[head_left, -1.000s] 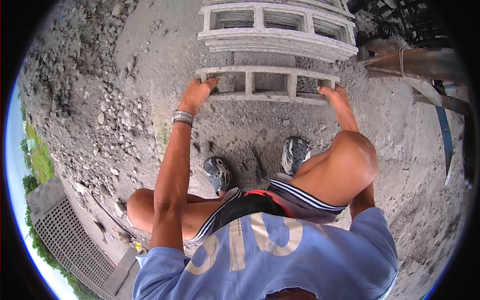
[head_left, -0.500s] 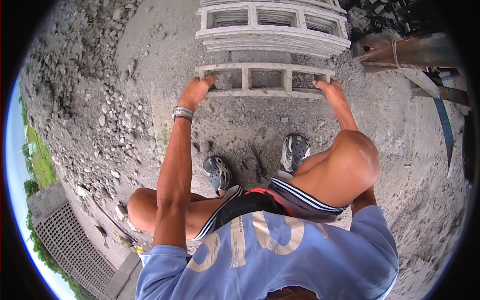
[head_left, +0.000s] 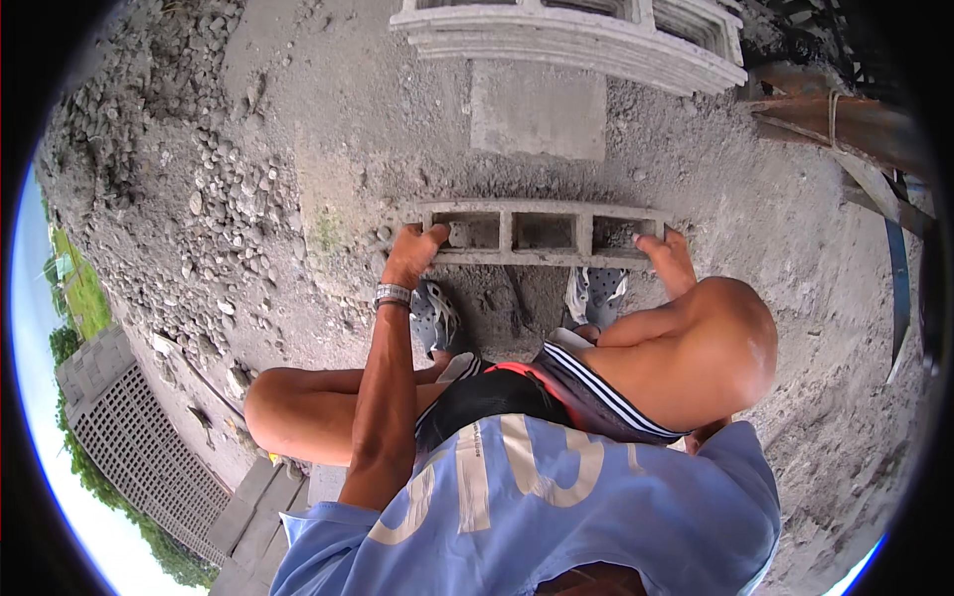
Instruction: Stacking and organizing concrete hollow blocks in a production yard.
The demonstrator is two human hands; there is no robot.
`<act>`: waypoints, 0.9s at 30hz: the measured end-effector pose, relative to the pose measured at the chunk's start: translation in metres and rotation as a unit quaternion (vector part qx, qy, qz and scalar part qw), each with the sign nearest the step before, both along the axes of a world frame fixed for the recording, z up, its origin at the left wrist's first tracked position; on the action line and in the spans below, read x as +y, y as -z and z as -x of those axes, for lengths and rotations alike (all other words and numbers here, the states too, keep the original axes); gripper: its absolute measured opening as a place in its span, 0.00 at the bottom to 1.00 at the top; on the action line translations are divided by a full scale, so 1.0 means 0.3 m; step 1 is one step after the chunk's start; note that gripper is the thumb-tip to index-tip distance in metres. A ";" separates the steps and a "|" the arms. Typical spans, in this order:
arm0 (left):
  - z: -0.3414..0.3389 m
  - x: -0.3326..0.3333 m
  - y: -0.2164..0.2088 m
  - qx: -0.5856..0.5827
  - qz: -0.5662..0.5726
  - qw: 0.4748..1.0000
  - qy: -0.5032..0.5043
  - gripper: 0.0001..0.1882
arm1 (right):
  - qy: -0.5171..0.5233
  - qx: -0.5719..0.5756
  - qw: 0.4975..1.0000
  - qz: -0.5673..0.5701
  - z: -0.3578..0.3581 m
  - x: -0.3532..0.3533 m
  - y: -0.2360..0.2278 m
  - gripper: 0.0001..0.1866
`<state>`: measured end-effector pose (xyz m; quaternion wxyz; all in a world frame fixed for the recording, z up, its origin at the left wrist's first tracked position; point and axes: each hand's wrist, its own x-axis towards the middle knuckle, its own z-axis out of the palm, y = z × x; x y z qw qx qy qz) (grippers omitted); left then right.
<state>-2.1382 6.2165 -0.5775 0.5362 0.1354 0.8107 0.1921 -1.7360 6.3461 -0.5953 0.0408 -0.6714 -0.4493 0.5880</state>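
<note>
A grey concrete hollow block [head_left: 545, 260] with three cells is held level just in front of my feet, its cells facing up. My left hand [head_left: 411, 254] grips its left end, with the thumb over the rim of the end cell. At the opposite end my right hand [head_left: 668, 256] is closed on the block in the same way, thumb hooked at the right cell. The undersides of both hands' fingers are hidden. Beyond the block, a flat grey slab [head_left: 538, 111] lies on the ground in front of a stack of hollow blocks [head_left: 576, 45].
Loose stones [head_left: 234, 209] cover the ground at left. A rusty metal beam [head_left: 845, 124] and a blue strip [head_left: 900, 288] stand at far right. Behind on the left rises a wall of stacked hollow blocks [head_left: 149, 452]. My shoes [head_left: 434, 316] are close below the block.
Both hands have drawn the hollow block toward my body, away from the stack. The flat slab beyond it now shows fully.
</note>
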 end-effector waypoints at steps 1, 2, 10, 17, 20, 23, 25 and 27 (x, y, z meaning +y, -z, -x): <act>-0.005 -0.005 0.008 -0.007 -0.012 1.000 0.008 0.24 | -0.007 -0.011 1.000 -0.004 -0.012 0.000 0.010 0.27; 0.001 -0.022 0.038 0.013 -0.026 0.999 0.015 0.23 | -0.014 -0.020 1.000 -0.002 0.001 0.020 -0.001 0.27; 0.010 0.023 0.091 0.185 -0.025 0.960 0.210 0.32 | -0.212 -0.183 0.948 -0.152 0.056 0.100 -0.010 0.26; 0.018 0.034 0.008 0.201 0.039 0.925 0.320 0.29 | -0.300 -0.266 0.883 -0.247 0.108 0.101 -0.099 0.24; 0.010 0.031 -0.014 0.234 0.044 0.919 0.314 0.30 | -0.297 -0.273 0.877 -0.260 0.116 0.100 -0.183 0.24; 0.012 0.039 -0.126 0.282 -0.012 0.917 0.282 0.31 | -0.202 -0.143 0.940 -0.236 0.092 0.137 -0.301 0.25; 0.073 0.099 -0.215 0.212 -0.057 0.936 0.277 0.33 | -0.114 -0.003 0.975 -0.192 0.083 0.183 -0.426 0.25; 0.104 0.161 -0.302 0.171 -0.080 0.958 0.215 0.32 | -0.131 0.260 0.942 -0.166 0.107 0.234 -0.553 0.22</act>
